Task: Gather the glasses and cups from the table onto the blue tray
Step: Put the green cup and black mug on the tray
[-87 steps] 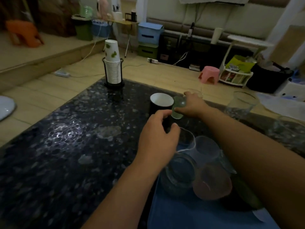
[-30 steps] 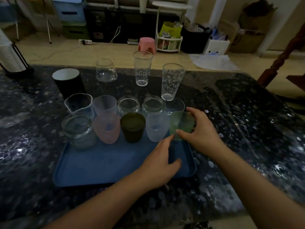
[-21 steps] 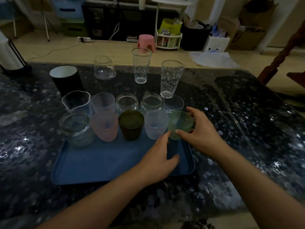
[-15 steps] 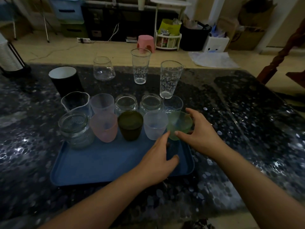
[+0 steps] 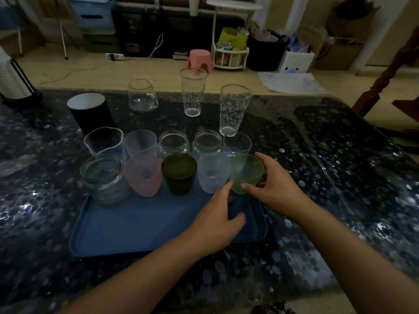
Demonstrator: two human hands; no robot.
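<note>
My right hand [image 5: 275,189] curls its fingers round the green cup [image 5: 247,172] at the blue tray's [image 5: 136,225] far right corner. My left hand [image 5: 215,219] rests on the tray, fingers relaxed. Two tall glasses [image 5: 233,109] stand farther on the bench [image 5: 328,177].

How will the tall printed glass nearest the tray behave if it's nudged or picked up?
The tall printed glass looks apt to tip: it is tall, with a base narrower than its rim. Its clear, smooth wall suggests a slippery, breakable grip. It stands close behind the tray's back row, so a sideways push might knock it into the small clear glass.
</note>
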